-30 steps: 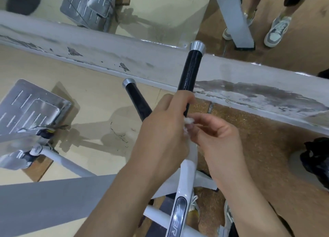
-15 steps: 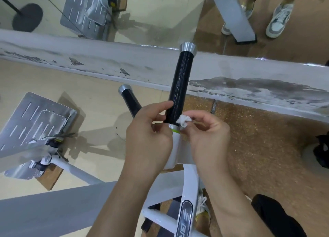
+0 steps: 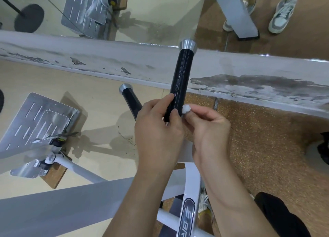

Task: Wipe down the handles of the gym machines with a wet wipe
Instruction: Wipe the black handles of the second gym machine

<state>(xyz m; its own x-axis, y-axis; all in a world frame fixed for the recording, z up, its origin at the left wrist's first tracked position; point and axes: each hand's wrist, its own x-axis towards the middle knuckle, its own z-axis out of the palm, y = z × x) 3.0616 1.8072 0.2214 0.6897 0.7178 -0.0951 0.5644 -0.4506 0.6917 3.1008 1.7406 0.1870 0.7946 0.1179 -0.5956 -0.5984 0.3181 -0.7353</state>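
A black machine handle [image 3: 181,76] with a silver end cap stands up in the middle of the view, on a white machine arm [image 3: 189,192]. My left hand [image 3: 158,131] grips the lower end of the handle with thumb and fingers curled round it. My right hand [image 3: 208,129] pinches a small crumpled white wet wipe [image 3: 186,109] against the handle's right side, just beside my left fingers. A second black handle [image 3: 130,98] with a silver cap slants out to the left, partly hidden behind my left hand.
A worn white ledge [image 3: 106,64] runs across under a mirror. A metal foot plate [image 3: 35,122] sits at left on the beige floor. The brown speckled floor [image 3: 267,147] lies at right. Another person's sneakers [image 3: 281,14] show at top right.
Both hands have slid down to the handle's lower end, baring more of the black grip. The wipe now sits at the handle's right side. The camera tilted a little.
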